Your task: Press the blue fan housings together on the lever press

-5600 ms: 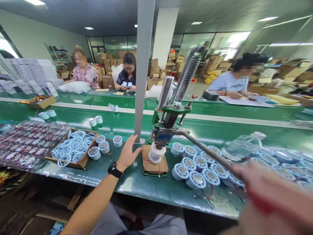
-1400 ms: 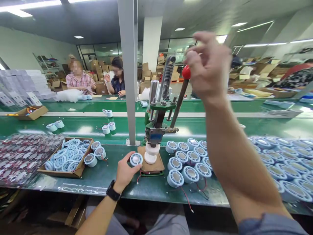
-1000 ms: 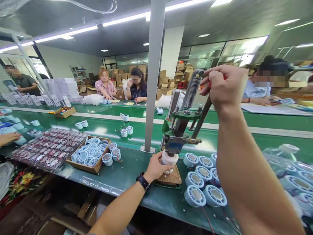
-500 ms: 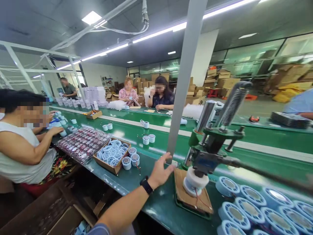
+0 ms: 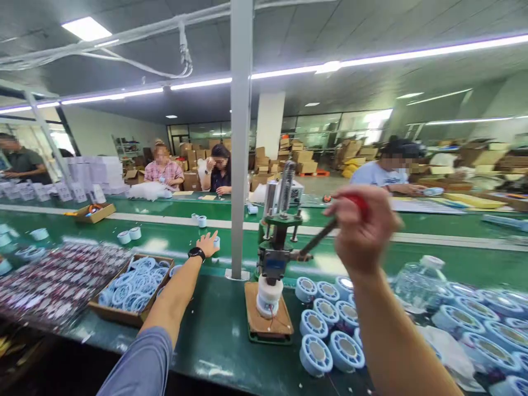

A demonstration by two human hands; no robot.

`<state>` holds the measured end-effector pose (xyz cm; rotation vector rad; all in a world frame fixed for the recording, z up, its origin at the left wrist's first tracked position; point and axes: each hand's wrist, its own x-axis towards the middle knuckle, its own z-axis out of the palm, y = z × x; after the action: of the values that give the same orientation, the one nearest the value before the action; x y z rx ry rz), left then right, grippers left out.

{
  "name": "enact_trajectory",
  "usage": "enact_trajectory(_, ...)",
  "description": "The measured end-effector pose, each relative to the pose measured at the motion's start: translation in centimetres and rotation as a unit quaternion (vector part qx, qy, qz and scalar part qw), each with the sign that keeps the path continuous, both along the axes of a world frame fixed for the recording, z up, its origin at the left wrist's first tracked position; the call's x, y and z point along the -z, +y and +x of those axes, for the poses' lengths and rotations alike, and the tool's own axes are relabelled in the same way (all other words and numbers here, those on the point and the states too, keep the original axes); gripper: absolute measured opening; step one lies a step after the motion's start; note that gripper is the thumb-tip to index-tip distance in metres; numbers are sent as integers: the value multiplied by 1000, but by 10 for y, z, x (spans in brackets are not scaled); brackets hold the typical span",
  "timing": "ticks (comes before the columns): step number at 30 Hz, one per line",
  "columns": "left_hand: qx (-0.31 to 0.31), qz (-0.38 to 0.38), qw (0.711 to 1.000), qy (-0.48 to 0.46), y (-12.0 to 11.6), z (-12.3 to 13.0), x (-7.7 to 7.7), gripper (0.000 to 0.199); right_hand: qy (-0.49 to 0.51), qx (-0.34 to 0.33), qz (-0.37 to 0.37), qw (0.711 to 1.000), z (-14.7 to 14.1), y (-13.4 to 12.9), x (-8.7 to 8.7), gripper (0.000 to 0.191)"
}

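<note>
My right hand [image 5: 365,234], blurred by motion, is closed around the red-ended lever [image 5: 324,236] of a hand press [image 5: 277,258]. Under the press's white pad, a light-blue round part [image 5: 267,307] with thin wires stands on a brown board [image 5: 284,324]. My left arm stretches out over the green belt. My left hand [image 5: 207,243] has its fingers spread beside a small blue-and-white cylinder [image 5: 216,242]; whether they touch it I cannot tell.
A carton of light-blue rings [image 5: 134,283] and a sheet of small parts [image 5: 61,272] lie to the left. Several round blue parts [image 5: 325,311] and a clear plastic jar [image 5: 421,280] stand to the right. A grey post [image 5: 241,137] rises behind the press. Co-workers sit across the belt.
The view has swung to the right. My left hand has moved from beside the press out over the belt. My right hand now shows on the lever.
</note>
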<state>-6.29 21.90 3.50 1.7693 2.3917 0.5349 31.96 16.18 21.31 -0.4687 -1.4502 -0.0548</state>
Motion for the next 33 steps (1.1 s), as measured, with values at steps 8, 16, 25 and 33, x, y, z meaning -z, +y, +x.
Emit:
enact_trajectory(8,27,-65,994,85,13,5,-5,44,-73,10,-59,996,-31,53,-36,32)
enact_trajectory(16,7,-23,992,125,-60,54,-3,39,-2,2,-264,965,-58,-49,211,77)
enact_trajectory(25,27,-10,978,205,-177,96,41,38,28,-29,-363,931,-91,-31,243,73)
enact_trajectory(33,-10,100,985,142,-158,112,41,43,-223,138,-316,912,-34,-39,220,42)
